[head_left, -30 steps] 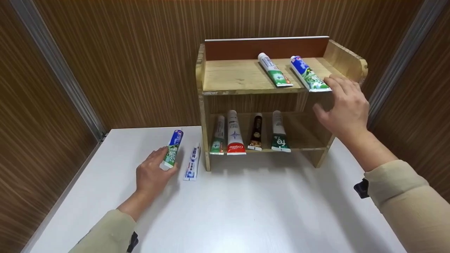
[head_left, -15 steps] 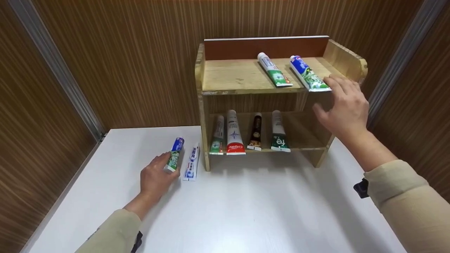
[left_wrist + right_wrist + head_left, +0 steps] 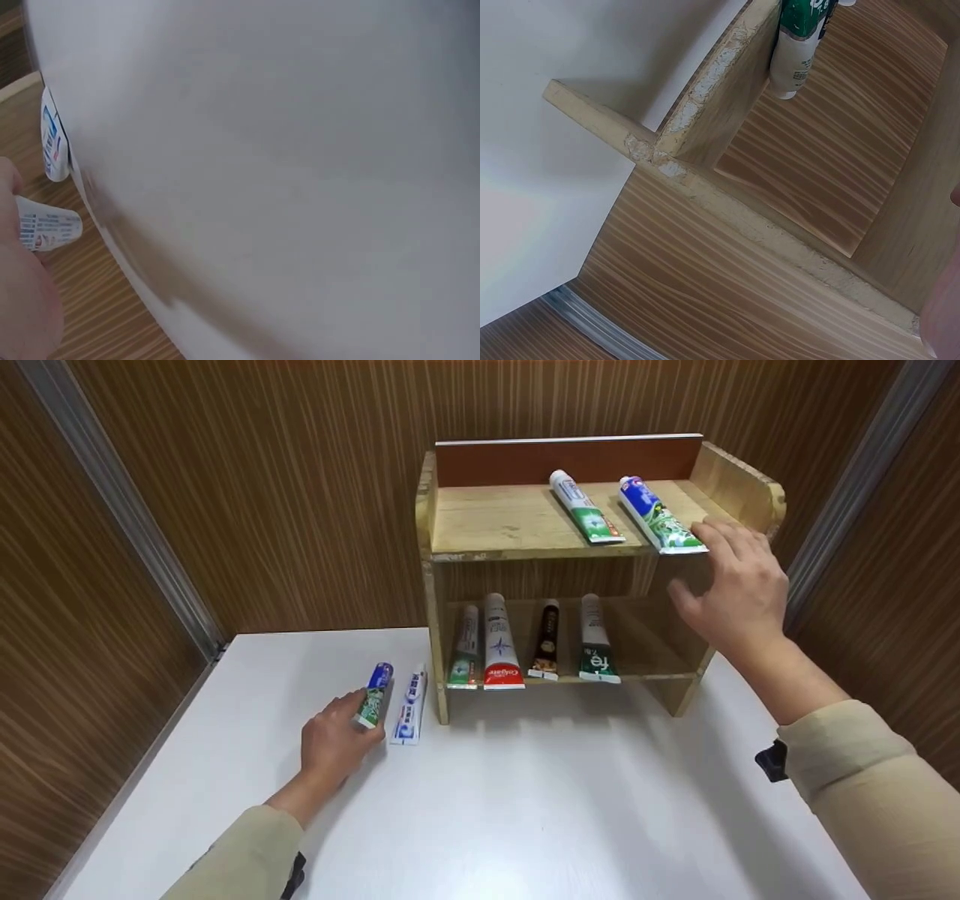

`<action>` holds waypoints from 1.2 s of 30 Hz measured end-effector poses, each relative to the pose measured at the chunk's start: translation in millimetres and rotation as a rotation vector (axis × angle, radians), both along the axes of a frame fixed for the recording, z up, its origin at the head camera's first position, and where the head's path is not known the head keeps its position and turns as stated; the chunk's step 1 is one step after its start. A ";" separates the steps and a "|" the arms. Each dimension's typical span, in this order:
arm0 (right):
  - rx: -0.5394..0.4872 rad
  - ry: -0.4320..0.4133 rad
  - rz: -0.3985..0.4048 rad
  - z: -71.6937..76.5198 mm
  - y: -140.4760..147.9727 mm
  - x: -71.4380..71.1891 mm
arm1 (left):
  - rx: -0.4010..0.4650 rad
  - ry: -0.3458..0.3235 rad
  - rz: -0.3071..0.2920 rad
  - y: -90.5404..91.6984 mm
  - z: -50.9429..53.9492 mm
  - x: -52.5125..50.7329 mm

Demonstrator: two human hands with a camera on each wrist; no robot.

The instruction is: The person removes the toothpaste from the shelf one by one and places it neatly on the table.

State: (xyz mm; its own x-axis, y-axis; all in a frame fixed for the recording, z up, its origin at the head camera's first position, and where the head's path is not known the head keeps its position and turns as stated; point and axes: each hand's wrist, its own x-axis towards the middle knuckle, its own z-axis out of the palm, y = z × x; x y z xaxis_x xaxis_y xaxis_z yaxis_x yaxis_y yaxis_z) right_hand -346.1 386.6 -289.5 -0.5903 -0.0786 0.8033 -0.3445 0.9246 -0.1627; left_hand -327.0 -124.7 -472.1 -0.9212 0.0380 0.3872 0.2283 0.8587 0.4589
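My left hand (image 3: 337, 739) grips a blue and green toothpaste tube (image 3: 375, 697) by its flat green end, cap pointing away. Just right of it a white and blue tube (image 3: 409, 709) lies on the table. In the left wrist view, part of the hand (image 3: 26, 285) holds the tube (image 3: 56, 226) at the left edge. My right hand (image 3: 739, 585) is at the upper shelf's front right, fingers loosely bent beside the flat end of another blue and green tube (image 3: 660, 517); whether they touch it I cannot tell. A white and green tube (image 3: 586, 508) lies left of that one.
The two-level wooden shelf (image 3: 495, 521) stands on the white table (image 3: 525, 810). On its lower level lie a white-green tube (image 3: 466, 649), a red-ended Colgate tube (image 3: 500, 641), a black tube (image 3: 547, 639) and a dark green-ended tube (image 3: 595, 639). Wood-grain walls surround the table.
My left hand and its tube have moved slightly right and nearer to me, closer to the white and blue tube. The right hand has stayed where it was.
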 end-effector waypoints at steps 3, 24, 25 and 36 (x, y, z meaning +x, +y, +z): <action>0.000 -0.009 -0.004 0.1 -0.3 0.2 | -0.002 -0.025 0.003 -0.8 -1.3 -0.5; -0.022 0.028 -0.027 2.9 -5.2 -2.4 | -0.011 -0.035 0.007 -6.9 -4.2 4.9; -0.025 0.024 -0.029 3.0 -5.1 -2.3 | -0.014 -0.037 0.006 -6.9 -4.4 5.1; -0.040 -0.014 -0.037 2.6 -3.3 0.5 | -0.013 -0.126 -0.002 -6.3 -3.6 9.8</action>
